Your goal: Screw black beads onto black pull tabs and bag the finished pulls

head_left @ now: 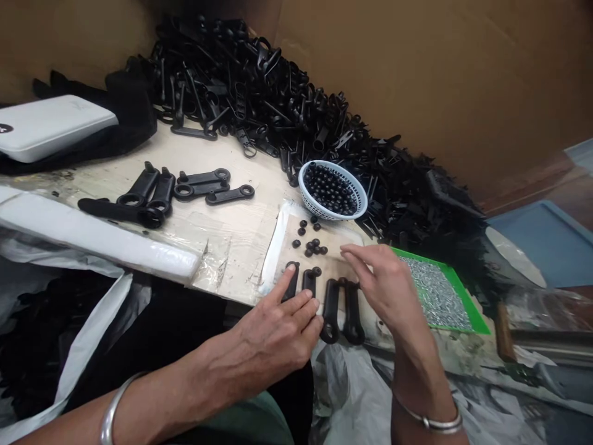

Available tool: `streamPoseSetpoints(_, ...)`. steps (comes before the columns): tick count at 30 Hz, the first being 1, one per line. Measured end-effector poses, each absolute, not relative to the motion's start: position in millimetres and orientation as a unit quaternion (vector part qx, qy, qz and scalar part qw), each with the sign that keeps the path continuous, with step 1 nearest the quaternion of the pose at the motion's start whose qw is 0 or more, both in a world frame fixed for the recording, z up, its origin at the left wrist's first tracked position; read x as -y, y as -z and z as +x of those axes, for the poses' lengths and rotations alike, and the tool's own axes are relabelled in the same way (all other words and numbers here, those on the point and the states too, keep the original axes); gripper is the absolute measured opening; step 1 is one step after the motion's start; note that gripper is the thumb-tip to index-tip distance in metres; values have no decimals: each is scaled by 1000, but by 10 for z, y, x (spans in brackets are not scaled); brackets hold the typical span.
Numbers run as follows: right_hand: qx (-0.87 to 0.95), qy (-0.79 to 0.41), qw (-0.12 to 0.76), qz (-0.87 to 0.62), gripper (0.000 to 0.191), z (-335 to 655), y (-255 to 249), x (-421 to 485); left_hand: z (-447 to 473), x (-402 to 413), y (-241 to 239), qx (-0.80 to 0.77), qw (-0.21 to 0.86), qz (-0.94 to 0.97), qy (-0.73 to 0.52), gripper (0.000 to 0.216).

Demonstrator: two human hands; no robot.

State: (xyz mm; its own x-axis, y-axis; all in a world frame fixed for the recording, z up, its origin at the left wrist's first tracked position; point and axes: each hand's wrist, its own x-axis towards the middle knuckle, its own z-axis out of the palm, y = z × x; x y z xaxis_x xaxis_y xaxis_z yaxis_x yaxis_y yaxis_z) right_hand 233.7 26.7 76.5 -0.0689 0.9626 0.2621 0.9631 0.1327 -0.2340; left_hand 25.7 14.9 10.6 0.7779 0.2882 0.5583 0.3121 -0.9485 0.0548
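My left hand (pixel 285 327) lies with its fingers stretched over two black plastic crank levers, touching the left lever (pixel 291 283) and the one beside it (pixel 309 282). To their right, two more black levers (pixel 330 309) lie side by side near the table's edge, their ring ends toward me. My right hand (pixel 384 278) hovers just above and right of the levers, thumb and forefinger pinched together; whatever is between the tips is too small to make out. Several small black knobs (pixel 315 247) lie loose on the board (pixel 290 232) beyond the levers.
Black knobs fill a pale blue basket (pixel 356 210). Small metal pins fill a green tray (pixel 479 324) at right. Behind rises a heap of black plastic parts (pixel 259 93). More levers (pixel 229 194) lie at left, near a white box (pixel 55 127). A wooden handle (pixel 504 334) is far right.
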Motion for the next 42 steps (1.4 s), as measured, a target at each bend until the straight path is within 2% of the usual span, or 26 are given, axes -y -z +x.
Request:
streamPoseSetpoints(6,755,-62,67,-649,24,2435,-711,-620,266,-144,-95,161,17,-943,290,17)
streamPoseSetpoints(9,752,-102,62,-648,21,2402,-647,-734,262,-145,-54,164,13,-939,303,17)
streamPoseSetpoints(14,722,-148,131,-663,21,2440,-683,-684,151,-158,-34,168,14,-933,316,28)
streamPoseSetpoints(20,530,-406,361,-651,34,2522,-802,-409,28,-164,-35,205,31,-917,341,26)
streamPoseSetpoints(23,471,-496,404,-608,36,2552,-790,-323,28,-164,-29,201,37,-918,339,24)
streamPoseSetpoints(27,456,-534,412,-580,32,2560,-787,-272,30,-150,-8,201,49,-919,334,25)
streamPoseSetpoints(30,492,-494,396,-598,28,2498,-831,-236,15,-122,1,198,54,-926,318,28)
streamPoseSetpoints(33,589,-356,360,-630,19,2340,-898,-188,5,-104,-2,200,58,-928,308,25)
streamPoseSetpoints(38,795,-93,240,-549,15,1982,-921,-158,16,-134,0,196,58,-925,320,22)
streamPoseSetpoints(42,836,-16,147,-528,13,1822,-840,-215,23,-145,-5,203,47,-927,313,21)
